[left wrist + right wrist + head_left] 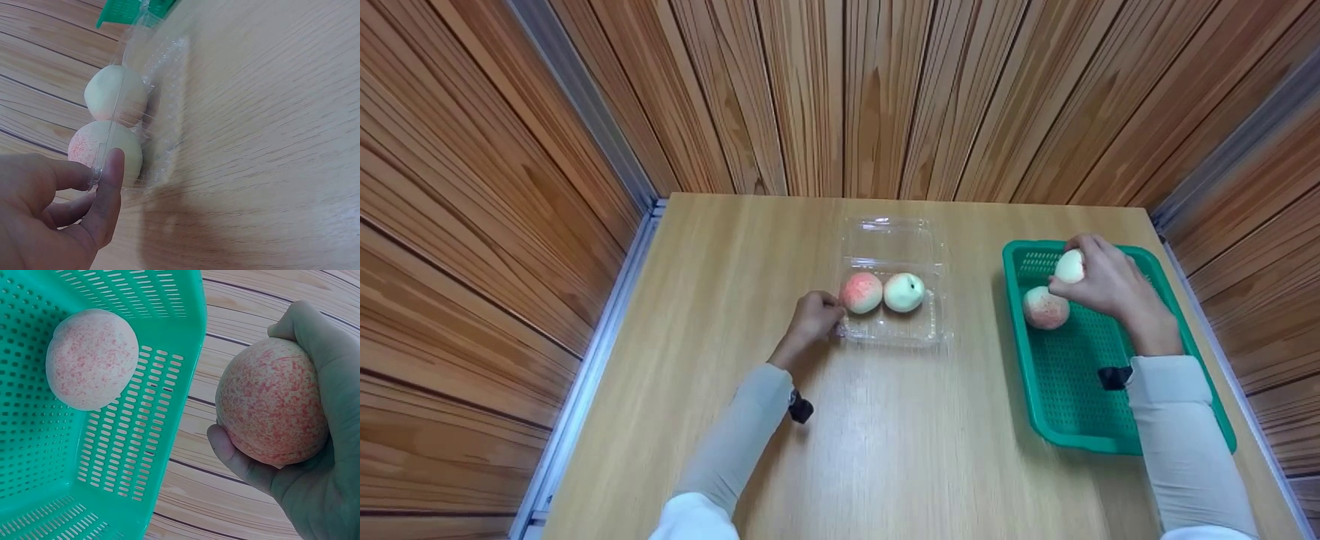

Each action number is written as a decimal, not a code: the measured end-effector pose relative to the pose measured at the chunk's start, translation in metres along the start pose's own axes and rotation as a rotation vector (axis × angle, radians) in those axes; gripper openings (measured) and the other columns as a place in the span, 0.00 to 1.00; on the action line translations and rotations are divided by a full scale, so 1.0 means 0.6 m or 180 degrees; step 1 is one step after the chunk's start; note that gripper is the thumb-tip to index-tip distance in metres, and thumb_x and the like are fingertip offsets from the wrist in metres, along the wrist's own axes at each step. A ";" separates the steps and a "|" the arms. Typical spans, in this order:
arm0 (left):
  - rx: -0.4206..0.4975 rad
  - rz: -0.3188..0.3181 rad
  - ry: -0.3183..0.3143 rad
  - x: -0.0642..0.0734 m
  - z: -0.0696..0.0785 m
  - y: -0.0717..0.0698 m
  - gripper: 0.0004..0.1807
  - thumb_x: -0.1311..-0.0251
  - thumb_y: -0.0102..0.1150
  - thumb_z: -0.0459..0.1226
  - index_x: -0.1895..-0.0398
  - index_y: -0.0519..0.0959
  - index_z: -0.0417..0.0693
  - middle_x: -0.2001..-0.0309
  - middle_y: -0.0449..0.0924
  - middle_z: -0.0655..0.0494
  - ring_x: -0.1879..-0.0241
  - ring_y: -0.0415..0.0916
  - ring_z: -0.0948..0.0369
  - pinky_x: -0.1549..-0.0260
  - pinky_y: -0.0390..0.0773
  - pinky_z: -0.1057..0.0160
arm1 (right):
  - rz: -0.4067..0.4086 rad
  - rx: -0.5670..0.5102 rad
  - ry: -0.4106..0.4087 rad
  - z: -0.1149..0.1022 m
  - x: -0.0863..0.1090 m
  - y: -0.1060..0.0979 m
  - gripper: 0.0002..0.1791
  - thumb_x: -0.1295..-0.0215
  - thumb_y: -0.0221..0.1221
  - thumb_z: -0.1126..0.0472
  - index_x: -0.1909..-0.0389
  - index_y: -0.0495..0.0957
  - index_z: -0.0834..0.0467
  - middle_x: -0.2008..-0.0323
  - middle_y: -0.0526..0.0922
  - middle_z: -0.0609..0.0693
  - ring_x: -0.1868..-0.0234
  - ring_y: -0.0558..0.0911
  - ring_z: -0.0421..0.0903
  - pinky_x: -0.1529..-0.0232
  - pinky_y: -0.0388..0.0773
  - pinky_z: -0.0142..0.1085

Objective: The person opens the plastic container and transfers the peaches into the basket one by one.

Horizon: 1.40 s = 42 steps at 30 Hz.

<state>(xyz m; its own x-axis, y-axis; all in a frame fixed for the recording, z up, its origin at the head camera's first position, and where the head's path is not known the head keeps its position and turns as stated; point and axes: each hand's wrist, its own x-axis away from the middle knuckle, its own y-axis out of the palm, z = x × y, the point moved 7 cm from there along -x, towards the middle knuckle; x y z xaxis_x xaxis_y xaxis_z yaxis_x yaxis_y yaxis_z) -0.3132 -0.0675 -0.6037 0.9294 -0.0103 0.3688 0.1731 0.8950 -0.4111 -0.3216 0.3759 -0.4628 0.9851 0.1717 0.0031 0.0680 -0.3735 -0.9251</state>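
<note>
My right hand (1110,281) grips a peach (273,402) over the far end of the green basket (1039,397); in the right wrist view its fingers and thumb curl round the fruit. Another peach (1045,308) lies in the basket just beside that hand. My left hand (814,319) pinches the near left edge of a clear plastic clamshell box (911,330) between thumb and finger, as the left wrist view shows. Inside the box sit a reddish peach (862,292) and a paler peach (904,292), side by side. Its lid (887,240) is folded back, away from me.
Everything stands on a light wooden table (885,450). Wood-panelled walls (877,97) rise behind it and on both sides, with metal rails (592,367) along the edges. The basket stands near the table's right edge. Small black wrist cameras (800,407) sit at both cuffs.
</note>
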 end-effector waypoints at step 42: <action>0.0009 -0.0020 -0.0113 -0.002 -0.004 0.003 0.09 0.23 0.56 0.33 0.48 0.82 0.39 0.57 0.86 0.44 0.69 0.79 0.58 0.79 0.73 0.68 | -0.0063 -0.0091 0.0251 0.069 0.014 0.016 0.38 0.34 0.68 0.46 0.33 0.68 0.66 0.46 0.74 0.66 0.57 0.76 0.61 0.69 0.72 0.41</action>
<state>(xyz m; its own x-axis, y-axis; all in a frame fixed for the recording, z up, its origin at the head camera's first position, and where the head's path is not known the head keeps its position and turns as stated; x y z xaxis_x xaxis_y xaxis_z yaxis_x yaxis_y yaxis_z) -0.3132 -0.0671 -0.6067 0.9162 -0.0002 0.4006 0.1779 0.8962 -0.4064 -0.3193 0.4114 -0.4874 0.9928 0.1074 0.0521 0.0909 -0.3968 -0.9134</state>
